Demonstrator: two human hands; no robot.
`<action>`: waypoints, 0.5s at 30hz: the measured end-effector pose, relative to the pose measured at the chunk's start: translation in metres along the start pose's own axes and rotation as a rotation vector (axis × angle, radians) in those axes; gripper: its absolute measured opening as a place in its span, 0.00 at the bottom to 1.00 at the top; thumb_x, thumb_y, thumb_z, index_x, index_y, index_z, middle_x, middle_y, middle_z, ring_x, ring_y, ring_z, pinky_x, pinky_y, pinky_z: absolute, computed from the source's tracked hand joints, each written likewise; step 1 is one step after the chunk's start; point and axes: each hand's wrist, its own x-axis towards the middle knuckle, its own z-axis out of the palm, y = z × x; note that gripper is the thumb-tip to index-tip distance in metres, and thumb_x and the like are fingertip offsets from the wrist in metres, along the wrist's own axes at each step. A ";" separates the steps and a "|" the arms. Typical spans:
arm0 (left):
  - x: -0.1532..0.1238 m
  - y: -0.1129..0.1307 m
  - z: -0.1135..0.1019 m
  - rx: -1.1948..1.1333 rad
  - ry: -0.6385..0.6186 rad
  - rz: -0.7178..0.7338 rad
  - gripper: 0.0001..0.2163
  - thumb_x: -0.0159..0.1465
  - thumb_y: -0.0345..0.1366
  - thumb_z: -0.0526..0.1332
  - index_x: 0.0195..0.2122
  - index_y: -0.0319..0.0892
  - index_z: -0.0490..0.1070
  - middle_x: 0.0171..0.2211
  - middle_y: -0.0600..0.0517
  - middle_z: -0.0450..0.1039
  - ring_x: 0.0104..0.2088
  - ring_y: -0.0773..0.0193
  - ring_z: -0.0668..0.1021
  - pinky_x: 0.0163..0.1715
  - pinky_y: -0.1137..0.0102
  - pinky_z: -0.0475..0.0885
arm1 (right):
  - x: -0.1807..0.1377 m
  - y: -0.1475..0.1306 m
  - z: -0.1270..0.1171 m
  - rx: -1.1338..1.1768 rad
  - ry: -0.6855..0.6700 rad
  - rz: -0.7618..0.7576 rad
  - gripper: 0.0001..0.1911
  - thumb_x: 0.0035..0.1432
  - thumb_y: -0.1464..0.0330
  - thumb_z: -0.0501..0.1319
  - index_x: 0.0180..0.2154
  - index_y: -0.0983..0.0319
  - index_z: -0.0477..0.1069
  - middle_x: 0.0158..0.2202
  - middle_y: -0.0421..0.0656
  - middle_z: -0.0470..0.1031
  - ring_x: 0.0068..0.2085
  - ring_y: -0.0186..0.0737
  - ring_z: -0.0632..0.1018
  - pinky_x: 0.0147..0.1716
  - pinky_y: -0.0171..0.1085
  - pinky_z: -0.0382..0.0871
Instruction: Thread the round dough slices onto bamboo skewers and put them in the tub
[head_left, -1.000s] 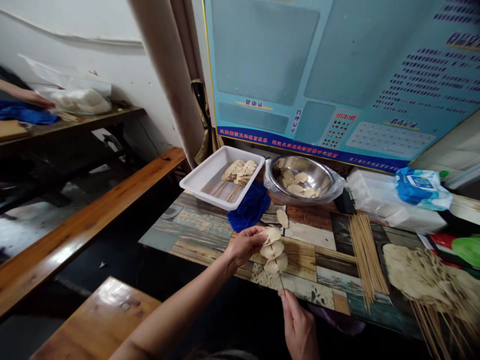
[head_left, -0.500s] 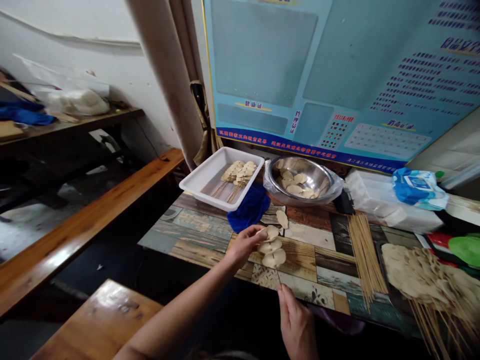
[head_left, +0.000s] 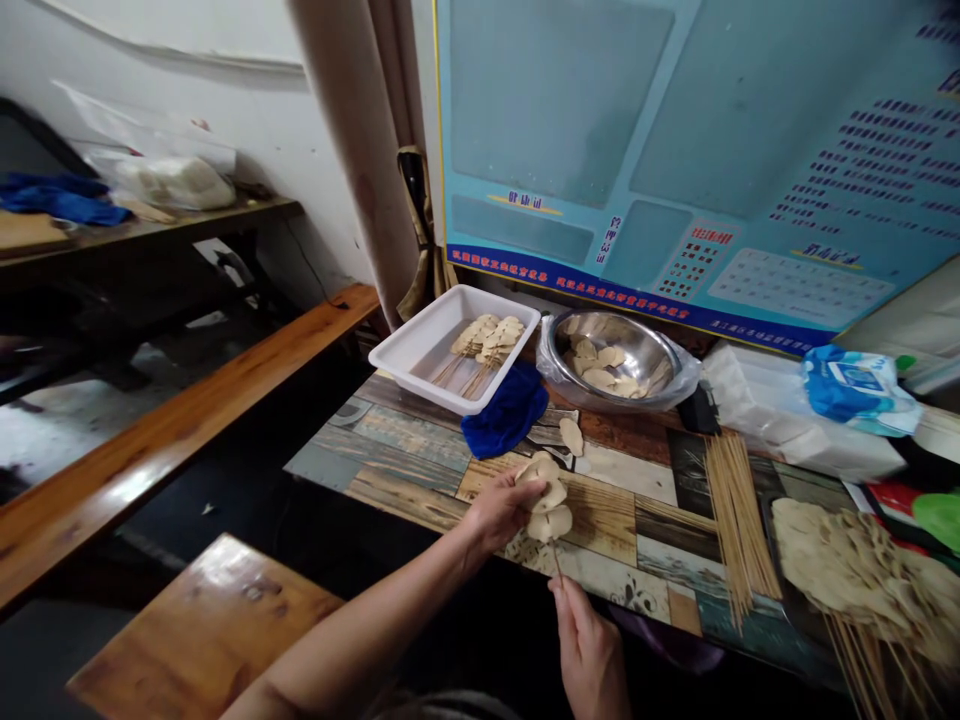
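My left hand point(head_left: 499, 510) pinches pale round slices point(head_left: 546, 500) threaded on a thin bamboo skewer point(head_left: 556, 562), over the near edge of the patterned table point(head_left: 405, 460). My right hand point(head_left: 589, 650) grips the skewer's lower end, just below the table edge. One loose slice point(head_left: 571, 436) lies on the table beyond the skewer. A steel bowl point(head_left: 619, 362) holds more slices. A white tray point(head_left: 420, 350) at the table's far left holds finished skewers point(head_left: 484, 343).
A blue cloth point(head_left: 506, 415) lies beside the tray. Bare bamboo sticks point(head_left: 731, 510) lie to the right, next to a heap of filled skewers point(head_left: 862, 570). Wooden benches point(head_left: 172, 430) stand on the left. A blue poster point(head_left: 675, 150) covers the wall.
My left hand has pushed the slices closer together down the skewer. The other person's hand at the far left table is gone from view. The camera shifted slightly.
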 end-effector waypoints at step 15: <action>-0.001 -0.011 -0.003 0.022 -0.008 -0.039 0.13 0.50 0.39 0.69 0.32 0.37 0.71 0.27 0.49 0.73 0.27 0.65 0.76 0.29 0.72 0.73 | -0.008 -0.005 -0.006 0.039 0.059 0.055 0.25 0.69 0.60 0.40 0.34 0.63 0.72 0.29 0.47 0.81 0.29 0.37 0.83 0.27 0.25 0.73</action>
